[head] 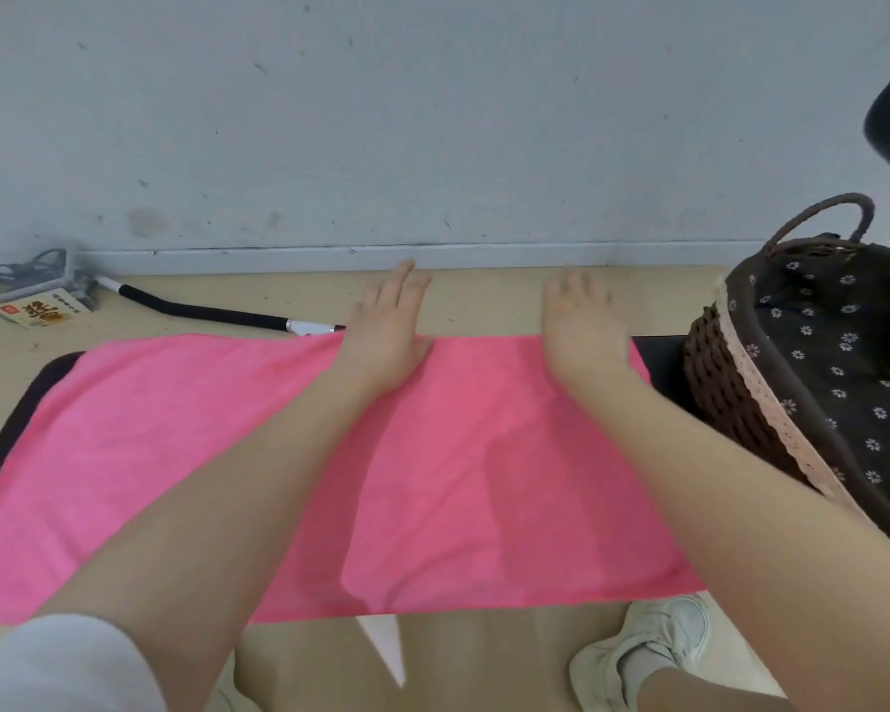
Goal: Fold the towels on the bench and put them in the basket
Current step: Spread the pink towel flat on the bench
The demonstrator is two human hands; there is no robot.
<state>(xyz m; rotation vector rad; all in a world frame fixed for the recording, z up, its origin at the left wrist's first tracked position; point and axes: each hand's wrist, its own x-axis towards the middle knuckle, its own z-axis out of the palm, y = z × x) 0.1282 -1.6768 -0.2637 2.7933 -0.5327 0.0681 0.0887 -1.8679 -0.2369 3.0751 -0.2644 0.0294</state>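
Left hand [389,331]: fingers straight, flat at far edge of pink towel [176,454].
Right hand [581,326]: same, fingers straight, palm down.
Towel: spread over dark bench [656,359].
Basket [813,362]: wicker, on bench's right end.

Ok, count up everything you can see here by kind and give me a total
Towels: 1, the pink towel
Baskets: 1, the basket
Benches: 1, the bench
Hands: 2, left hand and right hand
Shoes: 1, the shoe
Rods: 1, the rod
Boxes: 1, the box
Total: 8
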